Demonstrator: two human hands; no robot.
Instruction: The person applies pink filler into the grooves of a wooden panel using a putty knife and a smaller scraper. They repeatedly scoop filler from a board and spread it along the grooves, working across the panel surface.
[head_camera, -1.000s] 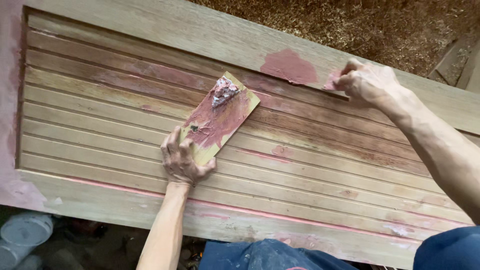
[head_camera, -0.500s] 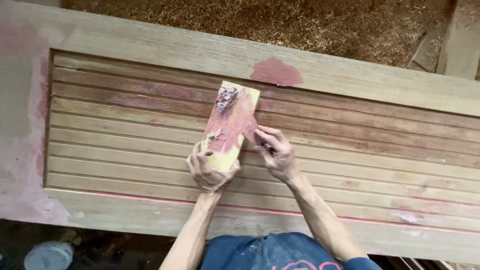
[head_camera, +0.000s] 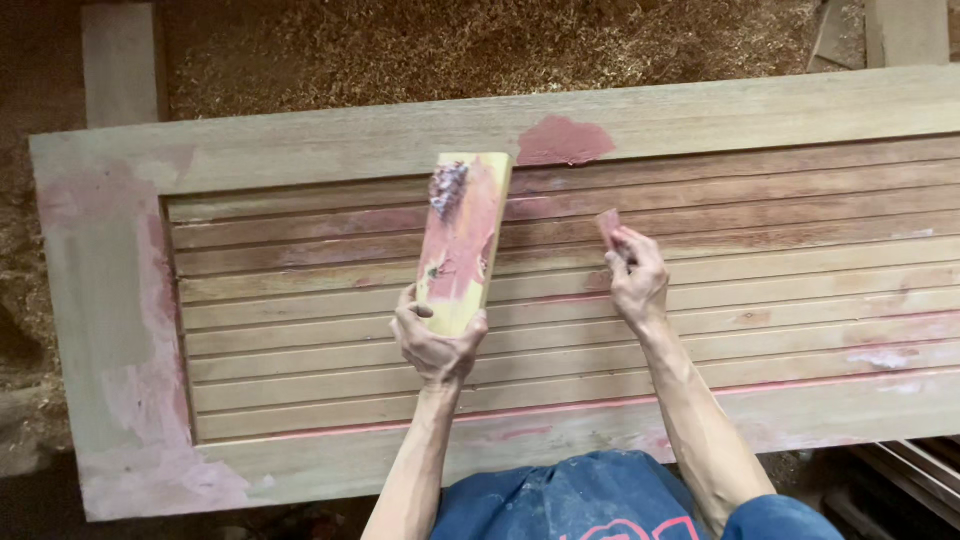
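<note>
Lying over sawdust floor (head_camera: 400, 50), grooved wooden door panel (head_camera: 780, 260) carries pink filler; left hand (head_camera: 436, 345) grasps smeared yellow wooden block (head_camera: 462, 240), right hand (head_camera: 634, 278) pinches small pink scraper (head_camera: 607, 226).

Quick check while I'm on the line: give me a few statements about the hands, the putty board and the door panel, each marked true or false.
1. The left hand holds a small wooden board smeared with pinkish putty. True.
2. The right hand is empty. False: it pinches a small pinkish scraper against the slats.
3. The door panel lies flat, with grooved slats running across it. True.
4. The putty patch on the upper rail is blue. False: it is pinkish red.
5. Sawdust covers the ground beyond the panel. True.
</note>
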